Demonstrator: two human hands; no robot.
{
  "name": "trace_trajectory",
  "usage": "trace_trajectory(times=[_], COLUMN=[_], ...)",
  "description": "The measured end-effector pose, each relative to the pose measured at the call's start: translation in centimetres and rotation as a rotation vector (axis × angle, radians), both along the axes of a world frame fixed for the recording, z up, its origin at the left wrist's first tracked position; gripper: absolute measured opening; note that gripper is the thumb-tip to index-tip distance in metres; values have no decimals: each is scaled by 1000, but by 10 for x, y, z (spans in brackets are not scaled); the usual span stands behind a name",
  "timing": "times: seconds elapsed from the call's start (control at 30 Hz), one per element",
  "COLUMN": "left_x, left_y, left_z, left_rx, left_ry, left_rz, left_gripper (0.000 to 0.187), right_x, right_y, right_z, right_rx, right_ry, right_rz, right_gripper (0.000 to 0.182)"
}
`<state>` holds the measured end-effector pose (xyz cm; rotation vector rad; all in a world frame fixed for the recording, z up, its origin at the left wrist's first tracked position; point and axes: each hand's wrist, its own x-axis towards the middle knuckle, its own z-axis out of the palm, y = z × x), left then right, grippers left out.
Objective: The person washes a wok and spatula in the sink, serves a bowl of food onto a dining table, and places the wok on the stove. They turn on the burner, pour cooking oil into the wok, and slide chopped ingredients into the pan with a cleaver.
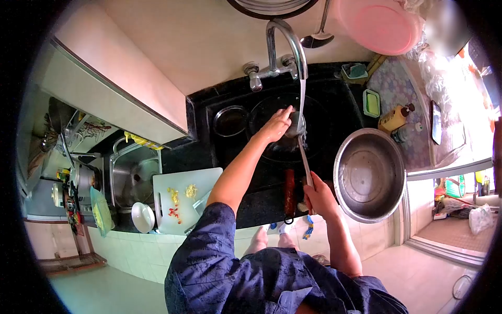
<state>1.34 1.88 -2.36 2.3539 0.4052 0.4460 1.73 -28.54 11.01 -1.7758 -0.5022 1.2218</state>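
Note:
My right hand (320, 197) is wrapped round the long handle of a ladle (304, 157). The ladle's rounded head is under the stream of water from the chrome faucet (289, 32). My left hand (277, 125) reaches to that head from the left, its fingers stretched out and touching the rim; the splashing water partly hides the contact. Beneath both hands lies a dark wok (261, 112) in the black sink. Its red handle (289, 188) points towards me.
A large metal basin (342, 175) stands at the right. To the left lies a white cutting board (163, 214) with chopped yellow and red pieces, beside a white bowl (142, 217). A pump bottle (393, 119), a green sponge in a tray (372, 103) and a pink basin (384, 26) are at the upper right.

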Motion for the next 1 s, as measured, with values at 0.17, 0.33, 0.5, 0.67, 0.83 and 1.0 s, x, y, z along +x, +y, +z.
trace_trajectory(times=[0.17,0.33,0.5,0.67,0.83,1.0], left_x=[23,19,13,13,-55,-92], left_y=[21,17,-7,-25,-30,-63], left_z=[0,23,6,5,18,49], left_rx=[-340,-625,-615,-749,-170,215], left_ry=[171,-28,-313,-177,73,287], left_rz=[-83,95,655,1074,890,722], left_gripper=[36,35,46,55,39,29], right_x=[1,-5,-25,-31,15,72], right_y=[-13,-12,1,14,27,43], right_z=[-16,-22,-19,-35,-13,-40], right_rx=[94,220,230,272,44,205], right_ry=[130,196,276,187,-18,-924], right_rz=[-60,-205,-217,-159,15,318], right_gripper=[56,56,57,56,58,41])
